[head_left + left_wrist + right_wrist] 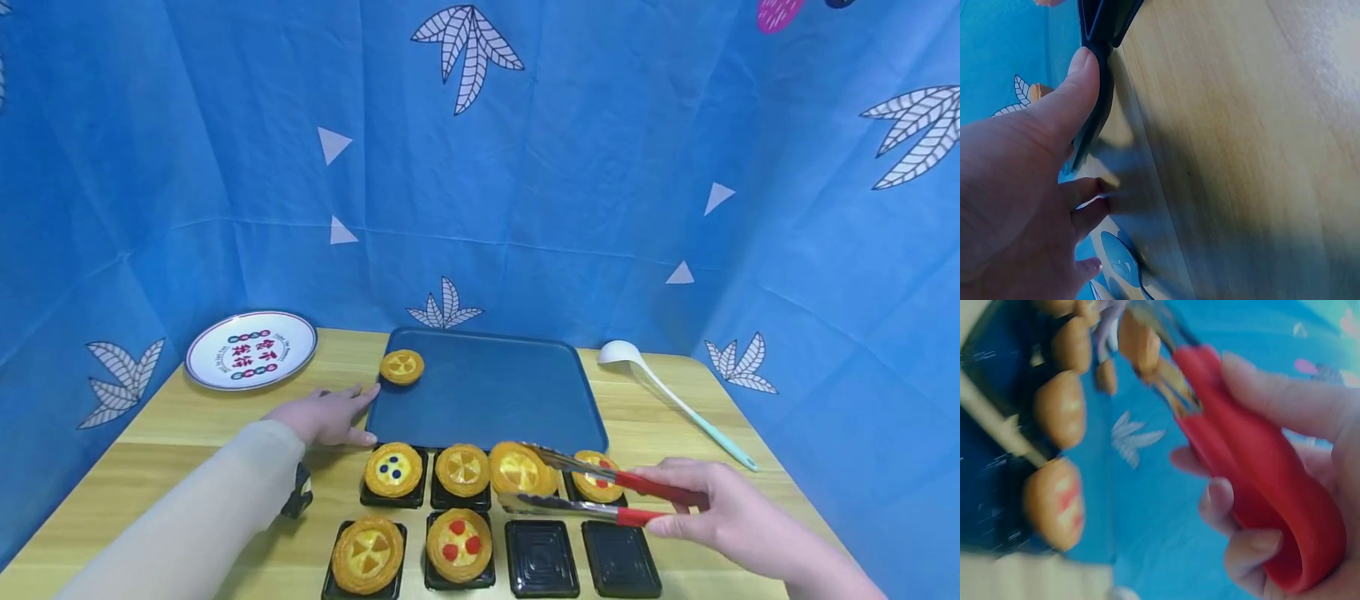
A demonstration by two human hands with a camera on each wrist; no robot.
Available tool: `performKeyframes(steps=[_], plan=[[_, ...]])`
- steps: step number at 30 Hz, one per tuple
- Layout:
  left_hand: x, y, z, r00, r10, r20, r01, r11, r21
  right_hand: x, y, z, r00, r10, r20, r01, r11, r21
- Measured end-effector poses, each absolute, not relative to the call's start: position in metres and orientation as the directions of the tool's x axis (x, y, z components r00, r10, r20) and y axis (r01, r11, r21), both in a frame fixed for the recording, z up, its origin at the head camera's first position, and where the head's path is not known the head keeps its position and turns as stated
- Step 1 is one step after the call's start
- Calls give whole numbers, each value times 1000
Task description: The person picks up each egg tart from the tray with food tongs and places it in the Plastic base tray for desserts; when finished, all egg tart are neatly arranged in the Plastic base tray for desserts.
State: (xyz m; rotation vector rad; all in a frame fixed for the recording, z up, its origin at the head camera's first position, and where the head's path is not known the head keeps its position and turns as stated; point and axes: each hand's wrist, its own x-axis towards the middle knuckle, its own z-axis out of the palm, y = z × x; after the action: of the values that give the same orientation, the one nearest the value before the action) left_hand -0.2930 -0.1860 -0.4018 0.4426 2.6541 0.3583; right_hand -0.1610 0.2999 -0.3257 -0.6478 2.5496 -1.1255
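My right hand (712, 517) grips red-handled metal tongs (581, 468), fingers and thumb curled about the handles in the right wrist view. Between the tong tips is an egg tart (517, 468) with orange wedges on top, held above the back row of small black square trays. My left hand (330, 417) lies at the left edge of a blue serving tray (487, 387), fingers spread; in the left wrist view the thumb (1082, 75) presses its rim. One wedge-topped tart (402, 367) sits in that tray's back left corner.
Behind the front row are a blueberry tart (393, 469), a wedge-topped one (462, 471) and a strawberry one (596, 475). In front lie two more tarts and two bare black trays (542, 558). A plate (251, 350) stands back left, a ladle (675, 400) right; blue cloth surrounds the table.
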Motion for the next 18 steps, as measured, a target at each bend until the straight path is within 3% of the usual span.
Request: performKeyframes(steps=[6, 13, 18], plan=[[-293, -184, -402, -859, 363, -362, 253, 914, 318, -140, 335, -365, -788, -610, -89, -355, 567, -743], [-295, -186, -405, -851, 382, -359, 272, 907, 320, -130, 352, -394, -758, -653, -3, -429, 501, -751], [-297, -188, -408, -854, 383, -353, 273, 906, 323, -130, 354, -398, -765, -644, -7, -431, 519, -738]])
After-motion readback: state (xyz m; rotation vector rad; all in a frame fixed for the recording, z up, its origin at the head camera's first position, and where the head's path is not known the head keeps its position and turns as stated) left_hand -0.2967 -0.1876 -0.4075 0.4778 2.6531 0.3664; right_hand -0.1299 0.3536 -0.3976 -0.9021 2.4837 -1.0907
